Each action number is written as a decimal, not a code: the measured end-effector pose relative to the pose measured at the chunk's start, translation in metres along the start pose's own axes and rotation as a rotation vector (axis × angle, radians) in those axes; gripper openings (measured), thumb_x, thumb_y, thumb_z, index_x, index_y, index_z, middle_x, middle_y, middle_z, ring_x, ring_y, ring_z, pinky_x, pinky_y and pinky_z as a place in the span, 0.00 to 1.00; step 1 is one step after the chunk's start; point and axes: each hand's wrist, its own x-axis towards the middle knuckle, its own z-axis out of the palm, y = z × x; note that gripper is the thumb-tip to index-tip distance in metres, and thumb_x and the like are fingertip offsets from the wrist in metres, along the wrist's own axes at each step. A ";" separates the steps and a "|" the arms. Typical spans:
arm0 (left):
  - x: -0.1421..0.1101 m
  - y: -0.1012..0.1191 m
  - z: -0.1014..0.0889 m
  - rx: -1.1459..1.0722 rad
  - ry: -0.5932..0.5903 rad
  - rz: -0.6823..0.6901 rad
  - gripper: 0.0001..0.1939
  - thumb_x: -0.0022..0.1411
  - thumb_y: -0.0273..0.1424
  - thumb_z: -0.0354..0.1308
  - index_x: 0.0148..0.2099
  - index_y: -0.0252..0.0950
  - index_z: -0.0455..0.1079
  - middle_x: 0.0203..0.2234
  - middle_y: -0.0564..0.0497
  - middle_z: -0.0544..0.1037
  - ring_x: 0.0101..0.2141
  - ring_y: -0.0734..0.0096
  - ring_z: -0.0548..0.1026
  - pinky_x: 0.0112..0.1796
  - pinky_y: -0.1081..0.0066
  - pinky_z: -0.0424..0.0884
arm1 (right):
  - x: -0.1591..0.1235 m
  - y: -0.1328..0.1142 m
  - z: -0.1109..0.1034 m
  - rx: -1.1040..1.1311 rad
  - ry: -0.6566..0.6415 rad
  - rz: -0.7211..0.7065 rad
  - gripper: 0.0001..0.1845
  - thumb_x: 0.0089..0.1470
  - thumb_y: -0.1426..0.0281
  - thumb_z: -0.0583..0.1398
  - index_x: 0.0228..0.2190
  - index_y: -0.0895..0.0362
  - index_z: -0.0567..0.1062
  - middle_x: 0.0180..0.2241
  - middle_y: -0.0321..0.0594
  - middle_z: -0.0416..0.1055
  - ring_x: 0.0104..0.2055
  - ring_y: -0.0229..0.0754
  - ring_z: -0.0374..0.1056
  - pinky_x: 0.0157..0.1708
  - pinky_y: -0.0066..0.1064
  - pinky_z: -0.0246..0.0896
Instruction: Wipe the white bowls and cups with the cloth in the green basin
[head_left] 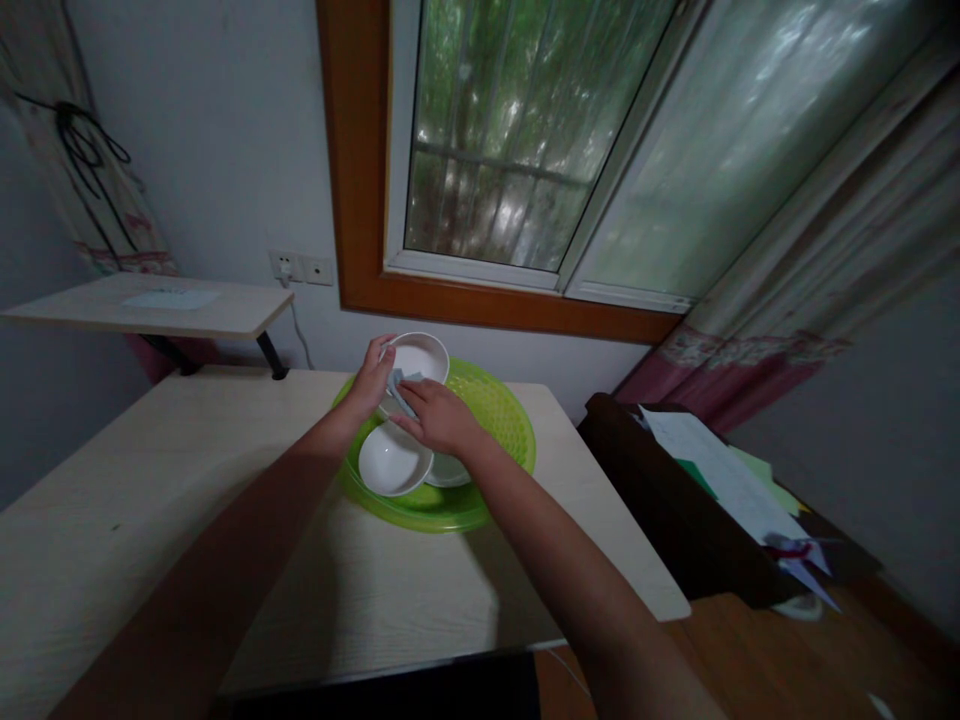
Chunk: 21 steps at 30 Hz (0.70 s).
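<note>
A white bowl [421, 355] is tilted up above the far side of a green plastic basket [510, 425]. My left hand [369, 375] grips that bowl by its left rim, fingers behind and thumb in front. Pressed toward the bowl's near side, my right hand [437, 412] is closed on a grey cloth [405, 390]. Another white bowl [395, 460] rests in the basket just below my hands. Beside it, partly covered by my right hand and wrist, lies a further white dish [448, 471].
The basket stands on a light wooden table [247, 420]. A raised shelf [180, 305] with a sheet of paper occupies the back left. Wall sockets [300, 268] and a window are behind. To the right, papers [720, 470] lie on dark furniture [637, 480].
</note>
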 end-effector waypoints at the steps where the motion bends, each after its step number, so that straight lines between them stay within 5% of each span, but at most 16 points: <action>1: 0.001 -0.001 -0.001 0.000 0.001 0.002 0.24 0.70 0.53 0.52 0.57 0.42 0.66 0.53 0.43 0.75 0.53 0.58 0.73 0.58 0.57 0.69 | 0.000 0.001 -0.002 -0.016 -0.002 0.006 0.33 0.73 0.52 0.53 0.65 0.63 0.70 0.65 0.55 0.70 0.66 0.52 0.68 0.70 0.44 0.56; 8: 0.008 -0.017 -0.003 0.105 -0.010 0.038 0.22 0.70 0.49 0.53 0.57 0.41 0.70 0.57 0.41 0.74 0.59 0.56 0.70 0.65 0.53 0.62 | -0.004 0.007 -0.004 -0.156 0.040 0.077 0.31 0.72 0.50 0.53 0.55 0.62 0.79 0.58 0.54 0.76 0.71 0.57 0.59 0.75 0.57 0.40; 13: 0.006 -0.013 -0.002 0.081 -0.015 -0.014 0.22 0.70 0.49 0.53 0.56 0.41 0.70 0.54 0.42 0.75 0.56 0.56 0.72 0.63 0.53 0.64 | -0.004 0.006 -0.003 -0.195 0.101 0.154 0.33 0.70 0.49 0.55 0.54 0.66 0.79 0.61 0.58 0.73 0.75 0.63 0.50 0.75 0.60 0.38; 21: 0.004 -0.005 -0.003 0.031 0.025 -0.036 0.23 0.68 0.53 0.54 0.53 0.41 0.69 0.51 0.43 0.77 0.54 0.56 0.73 0.60 0.56 0.67 | -0.002 0.002 0.003 -0.102 0.021 0.007 0.32 0.71 0.50 0.54 0.58 0.64 0.75 0.57 0.56 0.77 0.61 0.52 0.69 0.70 0.48 0.52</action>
